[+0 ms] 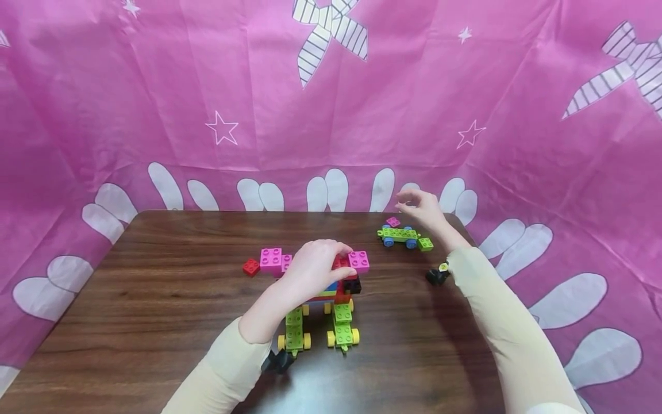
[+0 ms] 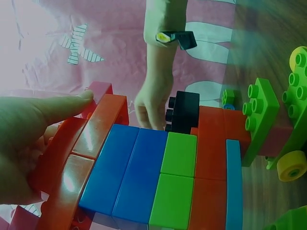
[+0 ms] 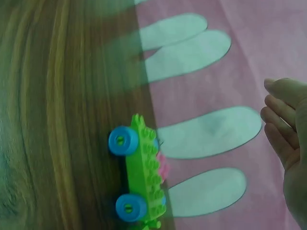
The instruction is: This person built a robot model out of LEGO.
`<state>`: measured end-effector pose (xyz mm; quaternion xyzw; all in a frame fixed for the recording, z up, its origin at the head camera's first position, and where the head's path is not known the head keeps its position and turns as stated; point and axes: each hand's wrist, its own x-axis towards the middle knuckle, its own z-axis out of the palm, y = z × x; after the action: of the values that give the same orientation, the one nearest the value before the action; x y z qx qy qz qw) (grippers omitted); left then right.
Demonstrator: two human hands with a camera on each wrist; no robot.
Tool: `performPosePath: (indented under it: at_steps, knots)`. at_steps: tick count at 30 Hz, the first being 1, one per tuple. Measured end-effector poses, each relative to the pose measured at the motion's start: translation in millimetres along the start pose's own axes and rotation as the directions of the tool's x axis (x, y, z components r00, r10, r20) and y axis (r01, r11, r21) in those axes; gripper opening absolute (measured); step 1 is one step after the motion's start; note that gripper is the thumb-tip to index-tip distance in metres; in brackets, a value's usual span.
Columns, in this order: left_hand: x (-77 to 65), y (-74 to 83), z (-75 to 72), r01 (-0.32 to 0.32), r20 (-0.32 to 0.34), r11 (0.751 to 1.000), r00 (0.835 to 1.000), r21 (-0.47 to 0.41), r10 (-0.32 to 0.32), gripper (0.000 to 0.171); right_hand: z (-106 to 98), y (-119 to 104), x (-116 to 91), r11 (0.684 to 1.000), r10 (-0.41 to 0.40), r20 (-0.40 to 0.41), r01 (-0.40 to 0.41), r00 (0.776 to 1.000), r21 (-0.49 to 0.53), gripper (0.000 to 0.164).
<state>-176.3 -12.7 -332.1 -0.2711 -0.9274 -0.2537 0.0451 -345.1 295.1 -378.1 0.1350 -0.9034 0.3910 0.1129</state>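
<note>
A figure of toy building bricks [image 2: 122,167], with blue, green and red layers, stands on the table. My left hand [image 1: 315,264] holds it by the red bricks [image 2: 76,167] at the top, thumb on one side and fingers on the other. Pink bricks [image 1: 271,260] stick out at both sides. A black brick [image 2: 186,111] juts from one side. Its legs rest on green wheeled bases [image 1: 343,330] with yellow wheels. My right hand [image 1: 425,211] hovers above the table's far right, fingers loosely bent with nothing visible in them. Below it sits a green wheeled base [image 3: 144,175] with blue wheels.
A pink brick [image 1: 393,222] and a small green brick [image 1: 425,244] lie by the blue-wheeled base. One red brick [image 1: 251,267] lies left of the figure. The wooden table [image 1: 170,322] meets a pink patterned cloth [image 1: 170,86] at the back and sides.
</note>
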Motion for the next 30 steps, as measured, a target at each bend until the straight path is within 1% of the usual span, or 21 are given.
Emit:
performPosePath:
  at_steps: [3,6,9,12,16,18,20,25,30]
  knots:
    - [-0.7,-0.2,1.0,-0.004,-0.002,1.000,1.000,0.003,0.004,0.039,3.4,10.5,4.7,0.999,0.043,0.020,-0.043,0.999,0.006,0.034]
    - [-2.5,-0.4,2.0,0.005,0.001,1.000,1.000,-0.001,-0.005,0.040,8.3,21.0,8.6,0.997,0.081,0.043,-0.082,0.996,0.010,0.037]
    - [-3.8,-0.5,2.2,0.009,-0.004,1.000,1.000,-0.005,-0.009,0.039,12.6,31.1,13.2,0.995,0.098,0.065,-0.099,0.993,0.006,0.042]
    - [-3.6,-0.9,2.0,0.002,-0.013,1.000,1.000,-0.002,-0.002,0.040,15.5,39.6,17.9,0.991,0.125,0.092,-0.128,0.988,0.031,0.047]
    - [-1.6,-1.1,0.6,-0.011,-0.021,1.000,1.000,0.001,0.011,0.040,16.4,47.4,23.6,0.993,0.117,0.145,-0.120,0.982,0.012,0.049]
    - [-1.0,-1.7,0.5,-0.018,-0.024,1.000,1.000,0.002,0.018,0.040,17.6,51.1,26.1,0.994,0.108,0.168,-0.106,0.980,-0.018,0.049]
    - [-1.0,-2.0,0.5,-0.018,-0.023,1.000,1.000,0.002,0.018,0.040,19.4,54.7,28.2,0.994,0.112,0.187,-0.111,0.976,-0.018,0.049]
    - [-2.0,-3.1,0.6,-0.010,-0.010,1.000,1.000,-0.007,0.010,0.039,27.9,63.9,32.8,0.990,0.143,0.211,-0.141,0.967,-0.022,0.047]
    - [-1.6,-3.8,-0.2,-0.014,-0.007,1.000,1.000,-0.004,0.014,0.039,34.9,70.4,36.9,0.992,0.125,0.216,-0.117,0.968,-0.050,0.043]
